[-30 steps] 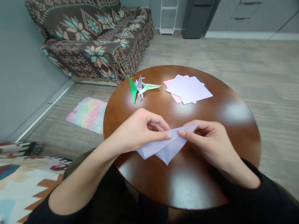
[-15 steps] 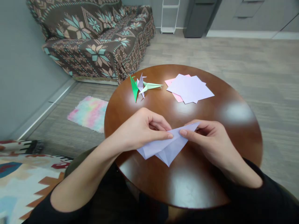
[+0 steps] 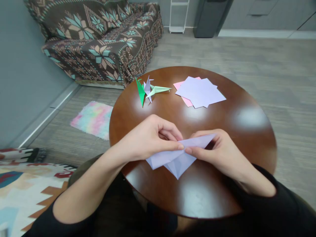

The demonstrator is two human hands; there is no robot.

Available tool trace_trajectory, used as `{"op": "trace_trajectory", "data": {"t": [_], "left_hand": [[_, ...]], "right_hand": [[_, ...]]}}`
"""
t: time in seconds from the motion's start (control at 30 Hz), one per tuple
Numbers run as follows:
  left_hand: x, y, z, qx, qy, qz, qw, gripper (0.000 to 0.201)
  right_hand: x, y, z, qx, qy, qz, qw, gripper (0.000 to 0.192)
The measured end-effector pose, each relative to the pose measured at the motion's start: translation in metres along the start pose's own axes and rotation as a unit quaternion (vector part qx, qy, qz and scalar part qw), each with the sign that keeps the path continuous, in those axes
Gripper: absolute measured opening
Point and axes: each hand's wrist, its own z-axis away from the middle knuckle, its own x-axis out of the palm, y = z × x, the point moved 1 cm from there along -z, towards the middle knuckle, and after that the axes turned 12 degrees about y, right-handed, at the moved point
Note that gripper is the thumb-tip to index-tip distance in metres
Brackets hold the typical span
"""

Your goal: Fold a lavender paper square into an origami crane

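Note:
A partly folded sheet of lavender origami paper (image 3: 176,163) is held over the near part of the round table. My left hand (image 3: 158,138) pinches its upper edge, thumb on the near face and fingers curled behind. Close beside that thumb, my right hand (image 3: 214,148) grips the paper too, its thumb pressed near the middle. One long pointed flap reaches up to the right across the right hand's fingers. Another corner points down toward the tabletop. The fingertips behind the paper are hidden.
On the brown round table (image 3: 237,131), folded paper cranes in green (image 3: 140,93), lavender (image 3: 147,88) and pale green (image 3: 158,90) stand at the back left. A stack of lavender and pink paper sheets (image 3: 201,92) lies at the back right. Beyond is a patterned sofa (image 3: 103,56).
My right thumb has slid left and down along the paper, closer to my left thumb. The right-hand flap has tilted lower. The view has shifted slightly.

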Motion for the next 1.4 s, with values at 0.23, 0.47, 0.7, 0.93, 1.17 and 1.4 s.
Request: {"op": "trace_trajectory", "data": {"t": [0.23, 0.47, 0.7, 0.93, 1.17, 1.4], "left_hand": [[0.003, 0.0, -0.002, 0.0, 0.025, 0.005, 1.0, 0.024], [0.013, -0.004, -0.003, 0.009, -0.015, -0.015, 1.0, 0.025], [0.012, -0.008, -0.003, -0.012, -0.03, 0.001, 0.999, 0.038], [0.012, -0.009, -0.004, -0.002, -0.047, -0.005, 0.999, 0.039], [0.013, -0.012, -0.003, 0.003, -0.055, 0.004, 0.998, 0.038], [0.013, -0.009, -0.002, 0.005, -0.047, 0.005, 0.999, 0.033]], "right_hand": [[0.001, 0.0, 0.0, -0.002, 0.022, -0.011, 1.0, 0.016], [0.0, 0.001, -0.001, -0.005, 0.059, -0.009, 0.998, 0.009], [0.0, 0.004, -0.001, 0.028, 0.005, -0.017, 0.999, 0.002], [0.002, 0.001, 0.001, 0.023, -0.007, 0.01, 1.0, 0.007], [0.003, 0.002, 0.001, 0.032, -0.029, 0.03, 0.999, 0.013], [0.003, -0.001, 0.002, 0.035, -0.032, 0.029, 0.998, 0.012]]}}
